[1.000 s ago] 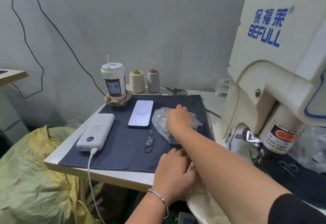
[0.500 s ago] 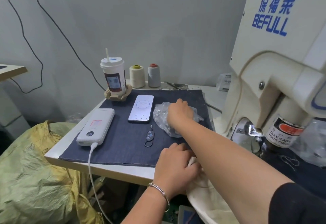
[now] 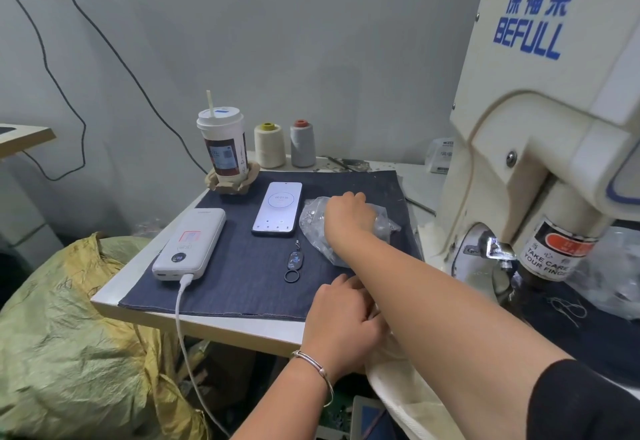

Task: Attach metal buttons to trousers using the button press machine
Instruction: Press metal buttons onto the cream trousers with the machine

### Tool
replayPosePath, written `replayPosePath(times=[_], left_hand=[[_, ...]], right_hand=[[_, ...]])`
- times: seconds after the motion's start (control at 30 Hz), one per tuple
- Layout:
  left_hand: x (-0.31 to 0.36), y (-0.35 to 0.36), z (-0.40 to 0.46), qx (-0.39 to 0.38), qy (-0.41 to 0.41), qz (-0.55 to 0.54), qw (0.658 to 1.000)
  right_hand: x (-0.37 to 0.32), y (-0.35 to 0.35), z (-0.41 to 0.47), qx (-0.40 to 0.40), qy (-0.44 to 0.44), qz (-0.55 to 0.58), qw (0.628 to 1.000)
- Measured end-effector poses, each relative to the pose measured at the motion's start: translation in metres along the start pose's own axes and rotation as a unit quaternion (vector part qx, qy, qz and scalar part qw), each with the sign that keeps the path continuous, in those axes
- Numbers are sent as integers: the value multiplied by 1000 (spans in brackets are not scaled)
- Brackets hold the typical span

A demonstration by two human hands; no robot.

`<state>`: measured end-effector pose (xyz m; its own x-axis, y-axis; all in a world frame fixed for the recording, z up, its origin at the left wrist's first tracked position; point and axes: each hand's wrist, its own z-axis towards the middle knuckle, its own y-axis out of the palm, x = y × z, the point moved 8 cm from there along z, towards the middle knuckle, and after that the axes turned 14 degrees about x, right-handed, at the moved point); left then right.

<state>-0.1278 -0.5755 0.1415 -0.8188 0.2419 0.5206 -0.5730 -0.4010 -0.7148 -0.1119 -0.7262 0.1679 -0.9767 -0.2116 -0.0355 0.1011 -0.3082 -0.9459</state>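
A clear plastic bag of metal buttons [image 3: 311, 217] lies on the dark denim mat [image 3: 242, 287]. My right hand [image 3: 348, 216] reaches across into this bag, knuckles up, and its fingertips are hidden inside the plastic. My left hand [image 3: 341, 325] grips the cream trousers fabric [image 3: 398, 387] at the table's front edge, under my right forearm. The cream button press machine [image 3: 540, 127] stands at the right, with its press head [image 3: 550, 252] low over dark cloth.
On the mat lie a phone [image 3: 278, 207], a white power bank [image 3: 192, 243] with its cable, and a key fob [image 3: 294, 263]. A drink cup [image 3: 223, 148] and two thread spools [image 3: 270, 145] stand behind. A yellow-green sack [image 3: 69, 335] sits left of the table.
My right hand stays in the button bag and shifts only slightly. My left hand keeps its hold on the cream fabric. My view has tilted up a little.
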Motion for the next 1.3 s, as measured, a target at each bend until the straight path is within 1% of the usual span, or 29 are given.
replayPosePath(times=[0.13,0.27,0.37,0.63,0.73,0.87,1.07,1.3], left_hand=[[0,0,1,-3,1,16,1000],[1,-1,0,-5,-2,3,1000],[-1,2,0,-12,-2,16,1000],[-4,8,0,-16,4,43,999],[-6,11,0,-30,-6,60,998],[-8,12,-1,-44,-17,78,996],[-3,7,-2,-30,-26,40,998],[-3,9,-3,-40,-23,53,998]], right_hand=[[1,-1,-3,9,-6,-4,1000],[2,-3,-3,-14,0,-25,1000],[6,-5,0,-36,20,-17,999],[6,-6,-3,-57,-4,-44,997],[8,-10,-3,-39,-20,-39,998],[7,-15,-7,11,-60,-30,998],[-1,-23,-17,50,-111,-13,992],[2,-36,-28,104,-129,0,986]])
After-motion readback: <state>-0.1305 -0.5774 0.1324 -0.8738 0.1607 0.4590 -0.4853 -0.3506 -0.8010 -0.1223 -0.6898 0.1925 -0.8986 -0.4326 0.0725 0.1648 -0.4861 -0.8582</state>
